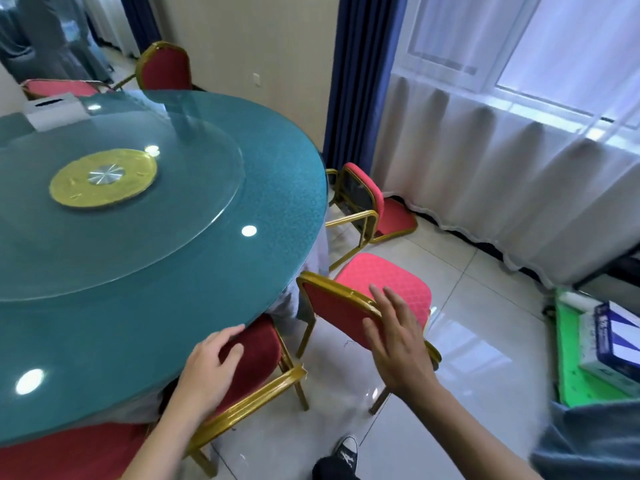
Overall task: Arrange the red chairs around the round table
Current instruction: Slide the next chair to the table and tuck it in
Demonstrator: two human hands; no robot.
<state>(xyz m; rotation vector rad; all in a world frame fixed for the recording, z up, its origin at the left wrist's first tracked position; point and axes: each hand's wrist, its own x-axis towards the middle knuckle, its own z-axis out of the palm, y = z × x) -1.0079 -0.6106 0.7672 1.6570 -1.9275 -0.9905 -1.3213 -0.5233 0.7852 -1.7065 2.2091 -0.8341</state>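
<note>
The round teal table (284, 188) carries a glass turntable (194, 188) with a gold hub. A dark red chair (259, 355) with a gold frame is pushed partly under the table's near edge. My left hand (207, 368) rests on its padding with fingers loosely curved. To its right stands a second red chair (384, 282), turned sideways. My right hand (394, 344) lies with spread fingers over its gold back rail. A third chair (374, 206) lies tipped over on the floor by the curtain. Another chair (164, 67) stands at the far side.
A white box (55, 110) sits on the table's far left. A further red seat (59, 88) is behind it, and one (69, 452) is at bottom left. A green mat (585, 386) with cartons (613, 341) lies on the right. White curtains (502, 188) line the window. My shoe (346, 448) is on the tiles.
</note>
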